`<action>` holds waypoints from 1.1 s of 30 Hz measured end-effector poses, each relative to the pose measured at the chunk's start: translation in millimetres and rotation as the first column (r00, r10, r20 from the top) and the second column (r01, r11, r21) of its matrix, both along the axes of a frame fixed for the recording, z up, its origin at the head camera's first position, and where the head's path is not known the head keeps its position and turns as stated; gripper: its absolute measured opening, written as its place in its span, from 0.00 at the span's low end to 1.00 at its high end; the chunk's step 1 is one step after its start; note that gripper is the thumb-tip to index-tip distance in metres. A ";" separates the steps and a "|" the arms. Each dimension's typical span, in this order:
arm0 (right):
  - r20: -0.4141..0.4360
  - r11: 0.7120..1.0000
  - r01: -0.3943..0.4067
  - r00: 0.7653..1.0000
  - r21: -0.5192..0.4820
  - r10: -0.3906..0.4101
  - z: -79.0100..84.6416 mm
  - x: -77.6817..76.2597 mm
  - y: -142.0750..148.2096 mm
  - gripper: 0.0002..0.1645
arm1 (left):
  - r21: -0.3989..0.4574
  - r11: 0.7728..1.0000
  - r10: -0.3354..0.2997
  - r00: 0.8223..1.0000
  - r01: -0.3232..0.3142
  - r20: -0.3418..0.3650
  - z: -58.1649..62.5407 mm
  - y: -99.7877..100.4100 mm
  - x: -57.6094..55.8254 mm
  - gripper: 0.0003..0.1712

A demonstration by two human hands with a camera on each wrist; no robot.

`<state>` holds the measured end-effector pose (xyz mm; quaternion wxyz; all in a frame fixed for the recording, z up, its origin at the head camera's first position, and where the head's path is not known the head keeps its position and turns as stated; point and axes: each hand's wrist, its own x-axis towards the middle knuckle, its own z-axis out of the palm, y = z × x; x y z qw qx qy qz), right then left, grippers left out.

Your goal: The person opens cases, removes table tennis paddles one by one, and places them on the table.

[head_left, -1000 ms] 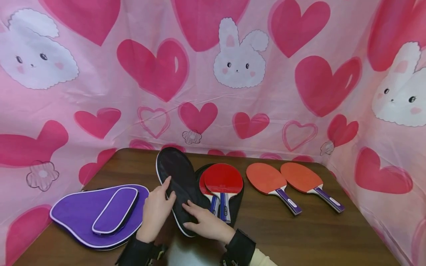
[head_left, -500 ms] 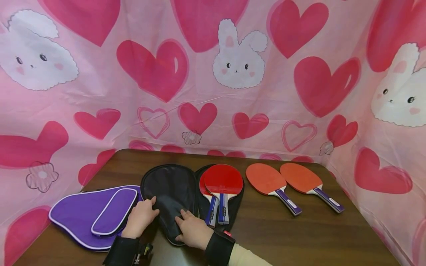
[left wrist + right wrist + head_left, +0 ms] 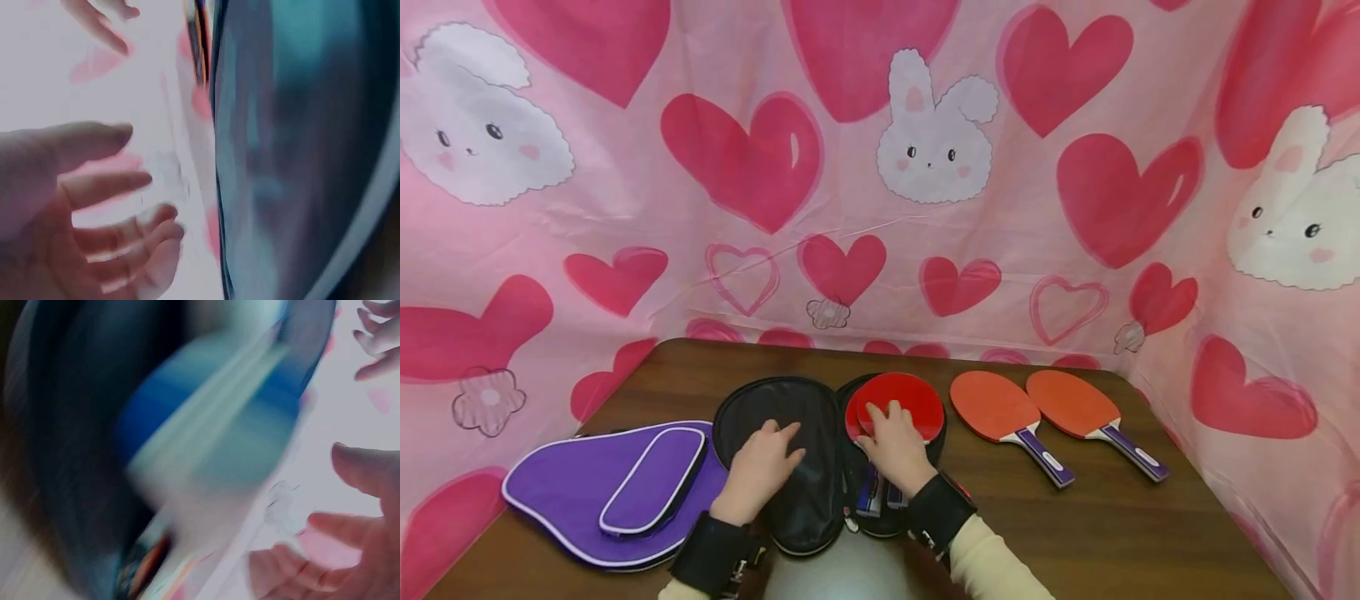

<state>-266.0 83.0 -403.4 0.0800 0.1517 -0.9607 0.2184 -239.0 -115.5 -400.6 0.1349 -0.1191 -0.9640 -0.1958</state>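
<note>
A black paddle case lies unfolded, its left half, the cover (image 3: 812, 487), flat on the table beside the half holding two overlapping red table tennis paddles (image 3: 919, 404). Over the cover hovers my left hand (image 3: 758, 471), fingers spread and relaxed; the left wrist view shows the hand (image 3: 119, 212) apart from the dark cover (image 3: 300, 187). My right hand (image 3: 897, 446) is above the red paddles, hiding part of their blades and handles. In the right wrist view its loosely bent fingers (image 3: 350, 531) hold nothing, and the blue-and-white paddle handles (image 3: 212, 419) are blurred.
To the left, a purple paddle case (image 3: 542, 483) with a white-edged pocket (image 3: 651, 483) lies partly beneath the black cover. Two orange paddles (image 3: 992, 404) with purple handles rest on the wooden table (image 3: 1120, 533) at right. A pink heart-and-bunny curtain (image 3: 700, 225) surrounds the table.
The black cover, tilted up a second ago, now lies flat at left. Both hands have let go of it; the right hand has moved up and right over the red paddles.
</note>
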 end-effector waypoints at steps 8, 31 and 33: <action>0.177 0.979 0.177 0.965 0.103 -0.193 -16.9 -11.0 18.7 0.39 | -0.095 0.975 -0.175 0.956 0.202 0.234 -20.6 52.9 -11.6 0.28; 0.212 0.977 0.110 0.975 -0.184 -0.070 -14.7 -2.3 54.8 0.24 | -0.056 0.951 -0.246 0.855 0.303 0.456 -25.3 48.6 -17.4 0.31; 0.199 0.960 0.102 0.979 -0.259 -0.050 -12.8 1.7 64.9 0.25 | -0.060 0.950 -0.247 0.858 0.305 0.450 -25.4 49.3 -16.5 0.31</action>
